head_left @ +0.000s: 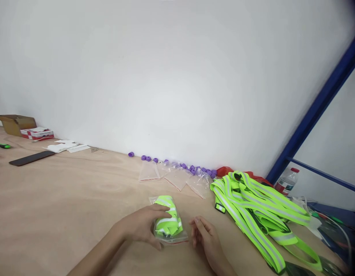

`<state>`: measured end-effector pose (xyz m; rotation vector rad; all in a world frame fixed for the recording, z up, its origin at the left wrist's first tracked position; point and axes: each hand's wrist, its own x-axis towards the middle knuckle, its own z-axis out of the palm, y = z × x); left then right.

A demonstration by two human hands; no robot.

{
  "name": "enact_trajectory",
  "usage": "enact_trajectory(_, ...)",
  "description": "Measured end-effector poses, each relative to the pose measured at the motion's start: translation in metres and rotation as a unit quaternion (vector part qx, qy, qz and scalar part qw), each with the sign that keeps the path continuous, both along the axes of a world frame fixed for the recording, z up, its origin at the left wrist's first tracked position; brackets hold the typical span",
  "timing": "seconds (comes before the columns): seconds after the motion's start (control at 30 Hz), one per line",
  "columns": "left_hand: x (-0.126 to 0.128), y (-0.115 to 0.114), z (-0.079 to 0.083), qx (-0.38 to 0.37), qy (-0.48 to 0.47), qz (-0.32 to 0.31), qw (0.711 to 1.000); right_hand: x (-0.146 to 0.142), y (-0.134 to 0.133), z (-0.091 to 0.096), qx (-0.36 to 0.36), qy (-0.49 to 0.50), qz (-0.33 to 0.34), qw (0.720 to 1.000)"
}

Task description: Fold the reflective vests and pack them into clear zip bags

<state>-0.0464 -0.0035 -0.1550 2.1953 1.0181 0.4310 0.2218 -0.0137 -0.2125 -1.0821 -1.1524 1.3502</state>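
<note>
My left hand [143, 226] is closed round a clear plastic bag [168, 220] that holds a folded neon yellow reflective strap, resting on the wooden table [65, 199]. My right hand [204, 234] lies just right of the bag, fingers loosely apart and curled, holding nothing and not touching it. A pile of loose neon yellow reflective straps [258, 211] lies to the right of both hands.
Several empty clear bags [177, 176] and small purple rolls [194, 167] lie along the white wall. A water bottle [286, 180] and blue shelf frame [318, 107] stand at right. Far left are a cardboard box [15, 123], red-white boxes [37, 133], papers and a dark flat bar [32, 158].
</note>
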Motion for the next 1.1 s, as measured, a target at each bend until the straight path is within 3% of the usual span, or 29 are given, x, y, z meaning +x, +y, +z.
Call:
enact_trajectory(0.17, -0.002, -0.002, 0.003, -0.032, -0.057, 0.036, 0.997, -0.001, 0.001, 0.0, 0.005, -0.003, 0.003, 1.0)
enact_trajectory(0.3, 0.004, -0.003, 0.007, 0.002, -0.065, 0.078, 0.995, 0.0, 0.001, -0.001, 0.006, -0.012, 0.003, 1.0)
enact_trajectory(0.6, 0.018, -0.007, 0.011, 0.09, -0.008, 0.089, 0.992, -0.001, 0.0, -0.001, 0.014, -0.019, 0.011, 1.0)
enact_trajectory(0.93, 0.051, -0.017, -0.007, 0.16, 0.131, 0.087, 0.975, -0.003, 0.003, -0.004, 0.008, -0.02, 0.016, 1.0)
enact_trajectory(1.1, 0.053, -0.021, -0.016, 0.177, 0.172, 0.073, 0.966, -0.003, 0.003, -0.003, 0.003, -0.019, 0.023, 1.0)
